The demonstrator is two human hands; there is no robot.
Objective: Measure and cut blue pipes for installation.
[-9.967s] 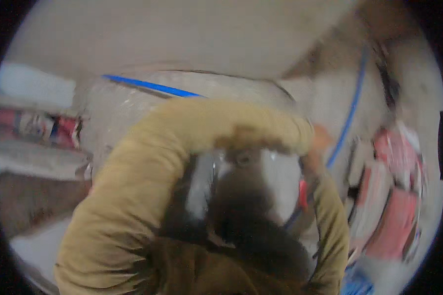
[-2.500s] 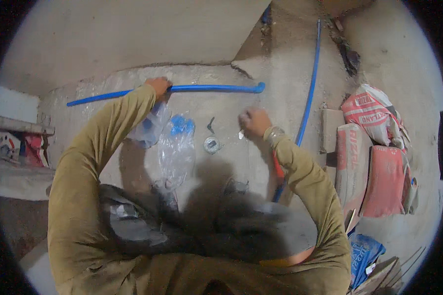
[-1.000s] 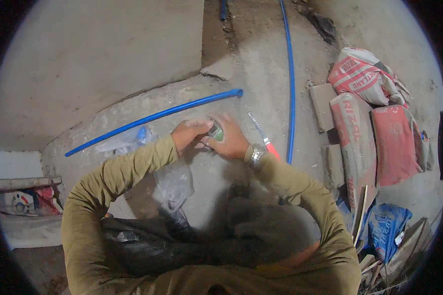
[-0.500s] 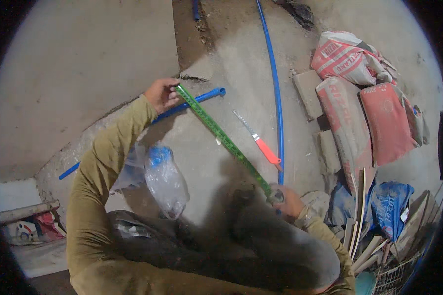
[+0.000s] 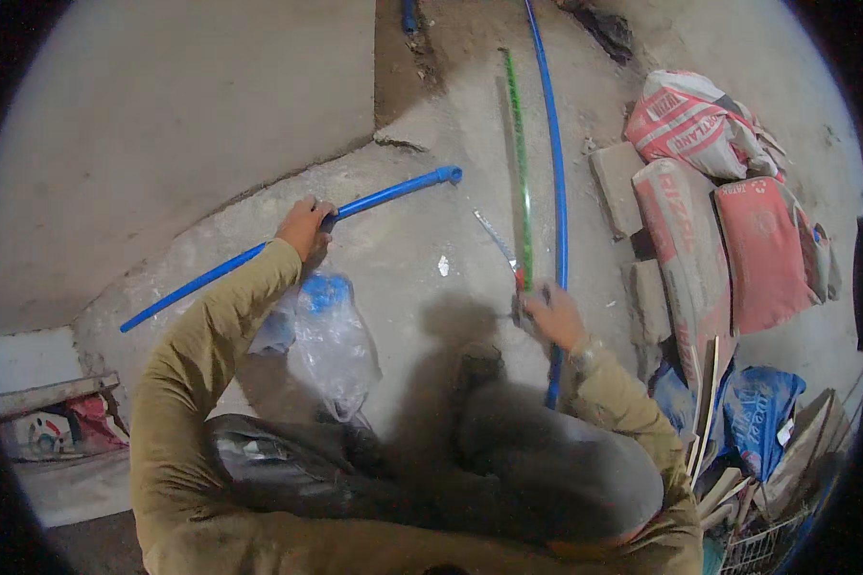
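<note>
Bare grey concrete floor (image 5: 408,259) spreads beneath the person, meeting a smooth pale wall (image 5: 182,125) at upper left. On it lies a straight blue plastic pipe (image 5: 393,195) with an elbow fitting at its right end, slanting up to the right. The left hand (image 5: 304,230) lies over its middle, knuckles up, fingers curled closely around it; the khaki-sleeved arm bends outward at the elbow, its forearm angling up to the right. The right hand (image 5: 554,314) holds the near end of an extended green metal measuring tape (image 5: 521,163), fingers drawn together and pointing left, the forearm rising up and leftward from lower right, a metal watch (image 5: 583,355) at the wrist. The tape runs away from the person, beside a long, gently curved blue pipe (image 5: 560,211). Just left of the tape is a narrow metal saw blade (image 5: 492,233). A clear plastic bag (image 5: 345,335) with blue contents sits below the left hand; red-and-white paper sacks (image 5: 762,254) line the right.
</note>
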